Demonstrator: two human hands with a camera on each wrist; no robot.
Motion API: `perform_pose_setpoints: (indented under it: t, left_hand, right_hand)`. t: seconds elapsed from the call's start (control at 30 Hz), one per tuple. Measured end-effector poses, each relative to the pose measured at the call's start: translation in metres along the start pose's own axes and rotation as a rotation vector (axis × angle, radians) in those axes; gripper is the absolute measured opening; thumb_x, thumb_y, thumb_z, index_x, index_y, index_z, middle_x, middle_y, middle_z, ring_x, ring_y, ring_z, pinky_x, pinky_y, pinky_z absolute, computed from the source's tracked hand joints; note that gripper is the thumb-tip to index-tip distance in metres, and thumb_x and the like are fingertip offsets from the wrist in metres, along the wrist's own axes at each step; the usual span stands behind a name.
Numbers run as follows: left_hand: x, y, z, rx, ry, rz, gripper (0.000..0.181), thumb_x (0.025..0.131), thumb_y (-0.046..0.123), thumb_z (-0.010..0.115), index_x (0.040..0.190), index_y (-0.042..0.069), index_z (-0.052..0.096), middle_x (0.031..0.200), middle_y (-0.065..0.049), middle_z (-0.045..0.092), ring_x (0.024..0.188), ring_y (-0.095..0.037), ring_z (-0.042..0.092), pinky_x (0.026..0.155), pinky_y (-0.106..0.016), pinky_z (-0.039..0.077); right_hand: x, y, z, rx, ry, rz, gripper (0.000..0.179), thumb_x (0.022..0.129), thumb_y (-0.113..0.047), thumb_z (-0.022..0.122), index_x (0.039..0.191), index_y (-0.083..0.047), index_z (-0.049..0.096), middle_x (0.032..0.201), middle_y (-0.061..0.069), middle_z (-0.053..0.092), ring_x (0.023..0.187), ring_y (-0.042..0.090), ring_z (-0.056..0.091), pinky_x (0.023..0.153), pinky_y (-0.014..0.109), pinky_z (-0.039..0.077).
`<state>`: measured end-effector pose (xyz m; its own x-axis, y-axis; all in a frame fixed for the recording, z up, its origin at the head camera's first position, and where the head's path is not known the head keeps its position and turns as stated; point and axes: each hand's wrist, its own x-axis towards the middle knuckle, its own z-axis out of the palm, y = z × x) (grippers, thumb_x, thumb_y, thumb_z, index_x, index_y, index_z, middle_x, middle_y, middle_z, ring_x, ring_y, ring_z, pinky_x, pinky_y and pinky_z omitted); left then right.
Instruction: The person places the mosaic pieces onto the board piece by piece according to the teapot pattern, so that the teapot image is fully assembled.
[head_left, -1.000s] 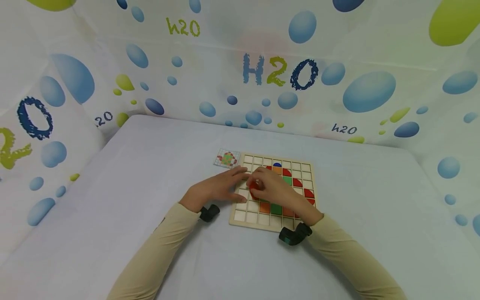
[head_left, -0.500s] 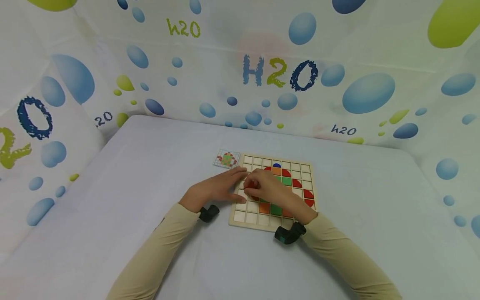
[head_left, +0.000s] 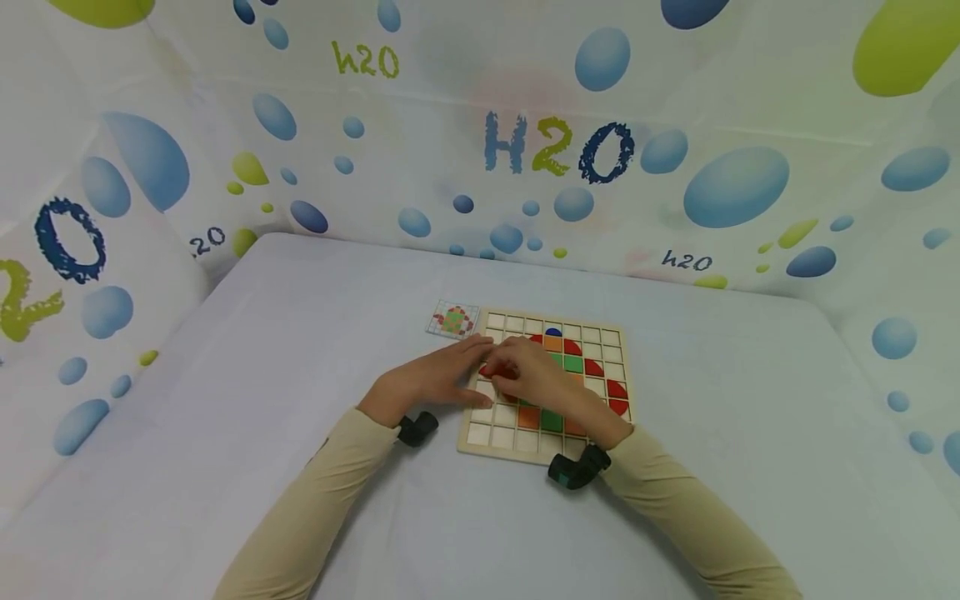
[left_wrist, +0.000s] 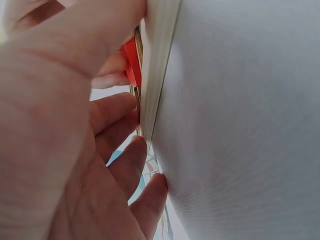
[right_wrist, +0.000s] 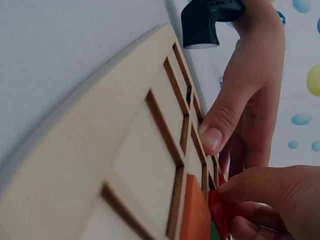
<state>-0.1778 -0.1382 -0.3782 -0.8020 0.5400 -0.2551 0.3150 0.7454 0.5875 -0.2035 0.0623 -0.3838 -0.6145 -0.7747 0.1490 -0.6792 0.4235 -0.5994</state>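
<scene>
A wooden grid board (head_left: 498,452) lies on the white table with coloured tiles in several cells. My right hand (head_left: 543,377) reaches over it and pinches a red tile (left_wrist: 133,62) low over the leftmost column, close to the board's left edge. Its fingers hide part of the tile. My left hand (head_left: 427,377) rests at that same edge with fingers spread, its thumb (right_wrist: 213,139) touching the frame. Orange (right_wrist: 196,212), green (head_left: 573,363) and red (head_left: 617,389) tiles sit in the grid, and a blue half-round tile (head_left: 553,332) sits near the top. My right forearm covers some cells.
A small pattern card (head_left: 453,319) with a coloured grid picture lies by the board's upper left corner. Dark wrist cameras (head_left: 579,467) sit on both wrists. A printed curtain (head_left: 420,150) hangs behind the table.
My right hand has moved a little left with the red tile, from the second column to the leftmost one. My left hand stays in place.
</scene>
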Motion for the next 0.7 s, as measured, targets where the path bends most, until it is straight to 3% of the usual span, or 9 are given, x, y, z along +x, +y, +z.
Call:
perform_pose_setpoints:
  t: [0.23, 0.47, 0.7]
  left_hand:
    - [0.001, 0.002, 0.004, -0.027, -0.008, 0.029, 0.083, 0.090, 0.038, 0.070, 0.153, 0.004, 0.027, 0.161, -0.011, 0.018, 0.149, -0.030, 0.016, 0.117, -0.047, 0.023]
    - [-0.001, 0.004, 0.005, 0.003, 0.012, 0.052, 0.080, 0.090, 0.035, 0.071, 0.151, 0.002, 0.030, 0.160, -0.013, 0.021, 0.147, -0.032, 0.020, 0.116, -0.048, 0.026]
    - [-0.002, 0.002, 0.004, 0.041, 0.029, 0.044, 0.081, 0.090, 0.038, 0.070, 0.151, 0.002, 0.030, 0.160, -0.012, 0.021, 0.147, -0.031, 0.022, 0.115, -0.047, 0.026]
  right_hand:
    - [-0.006, 0.000, 0.001, -0.029, -0.028, 0.011, 0.009, 0.090, -0.004, 0.064, 0.094, -0.008, 0.072, 0.096, 0.002, 0.068, 0.093, 0.019, 0.055, 0.087, 0.037, 0.046]
    - [-0.009, -0.001, 0.002, -0.020, -0.023, -0.020, 0.009, 0.088, -0.004, 0.066, 0.096, -0.005, 0.072, 0.096, 0.003, 0.068, 0.086, 0.018, 0.054, 0.079, 0.032, 0.046]
    - [-0.015, -0.002, 0.003, -0.027, 0.013, 0.034, 0.014, 0.093, -0.009, 0.062, 0.103, -0.006, 0.071, 0.126, 0.014, 0.060, 0.112, 0.028, 0.057, 0.091, 0.039, 0.050]
